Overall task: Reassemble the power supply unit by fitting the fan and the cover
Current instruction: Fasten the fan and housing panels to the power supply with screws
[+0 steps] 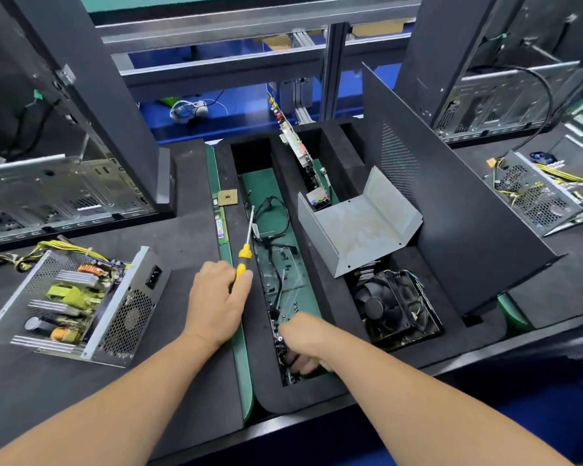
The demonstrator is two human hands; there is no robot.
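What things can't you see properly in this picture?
- Head view: the right hand reaches down into the foam tray slot; its own back hides whatever the fingertips pinch.
- The small parts in that slot are too tiny to name.
- The metal cover hides the top of the black fan.
- The left hand hides the lower handle of the yellow screwdriver.

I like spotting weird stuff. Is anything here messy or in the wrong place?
Yes. The power supply on the left lies open, its insides showing. Its grey cover sits tilted across the tray, leaning over the black fan. Small screws lie scattered loose in the middle slot.
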